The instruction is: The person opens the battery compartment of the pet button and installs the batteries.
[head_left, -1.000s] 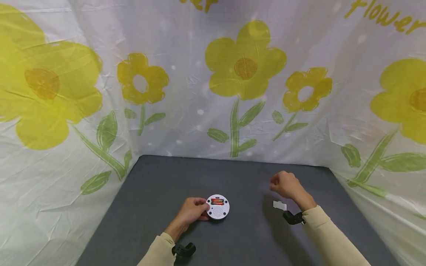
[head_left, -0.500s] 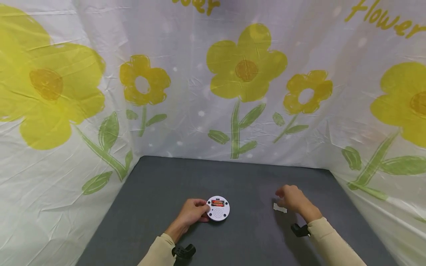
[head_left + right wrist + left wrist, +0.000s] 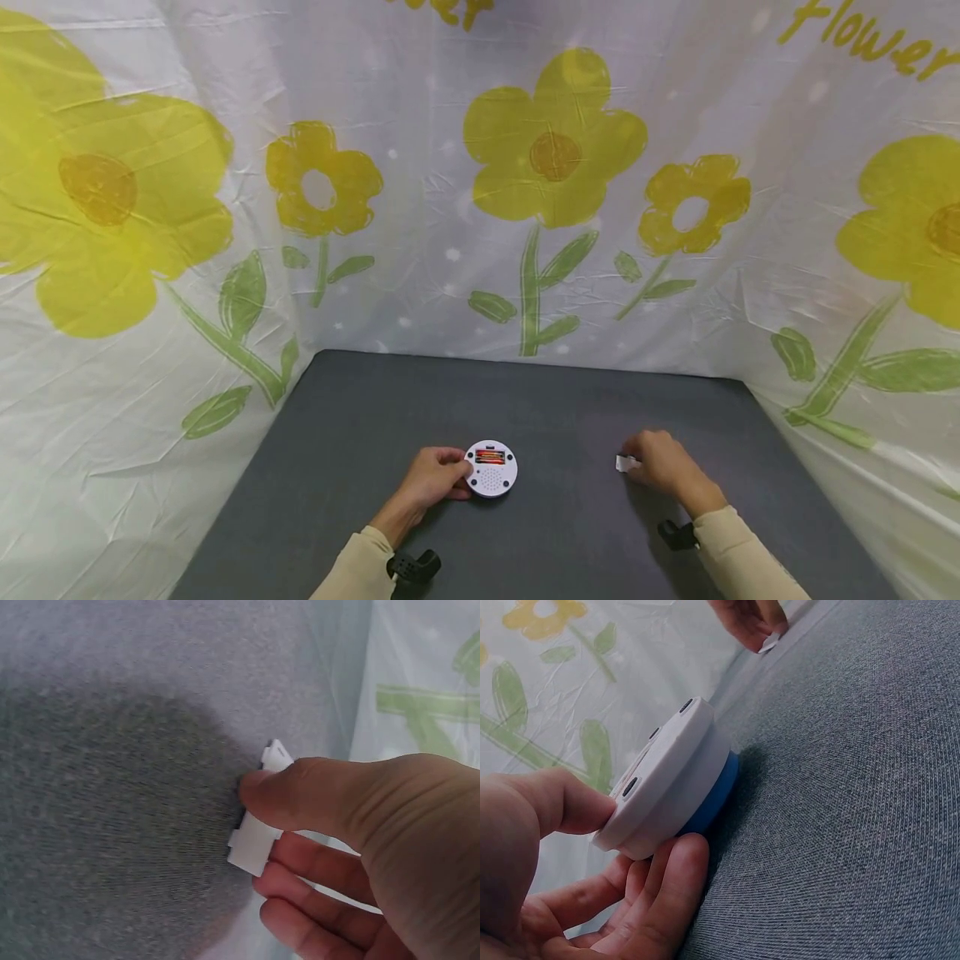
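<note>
A round white device (image 3: 491, 479) with a blue base lies face down on the dark cloth, its battery slot open and red batteries (image 3: 490, 457) in it. My left hand (image 3: 435, 479) grips its left edge, thumb on top and fingers beneath, as the left wrist view shows of the device (image 3: 667, 772). Over to the right, my right hand (image 3: 663, 467) pinches a small white battery cover (image 3: 624, 463). In the right wrist view the thumb lies across the cover (image 3: 255, 844), with fingertips at its far edge, close to the cloth.
Dark grey cloth (image 3: 375, 408) covers the table under both hands. A white curtain (image 3: 420, 275) printed with yellow flowers hangs behind and along both sides. A black band (image 3: 416, 567) is on the left wrist, another black band (image 3: 677, 535) on the right.
My right hand has come down and toward me onto the battery cover and now pinches it. My left hand and the round device have stayed in place.
</note>
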The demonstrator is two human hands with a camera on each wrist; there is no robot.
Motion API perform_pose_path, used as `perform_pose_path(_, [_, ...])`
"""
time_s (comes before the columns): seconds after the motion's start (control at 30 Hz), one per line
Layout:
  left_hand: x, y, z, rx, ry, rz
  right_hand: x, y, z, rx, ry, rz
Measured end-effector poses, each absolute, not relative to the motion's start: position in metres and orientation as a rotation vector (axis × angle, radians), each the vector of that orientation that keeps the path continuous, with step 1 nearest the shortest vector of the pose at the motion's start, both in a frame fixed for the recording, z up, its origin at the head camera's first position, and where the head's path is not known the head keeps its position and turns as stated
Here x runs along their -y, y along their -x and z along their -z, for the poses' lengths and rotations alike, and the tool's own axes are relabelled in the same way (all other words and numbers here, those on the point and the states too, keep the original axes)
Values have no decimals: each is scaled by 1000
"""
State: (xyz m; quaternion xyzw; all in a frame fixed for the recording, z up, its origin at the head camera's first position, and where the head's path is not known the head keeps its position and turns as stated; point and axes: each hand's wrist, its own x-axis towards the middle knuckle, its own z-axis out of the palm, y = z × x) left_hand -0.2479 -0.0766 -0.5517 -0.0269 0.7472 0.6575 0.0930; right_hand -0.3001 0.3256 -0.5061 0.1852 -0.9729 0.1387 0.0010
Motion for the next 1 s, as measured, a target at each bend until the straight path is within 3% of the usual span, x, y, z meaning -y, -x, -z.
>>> perform_pose_path(0.37, [78,249,553,-2193,75,-1963,-318,296,506,3032,-578,-403])
perform_pose_path(1.0, [77,250,554,-2210,94,-1943,-253,311,456,2853,-888,-388])
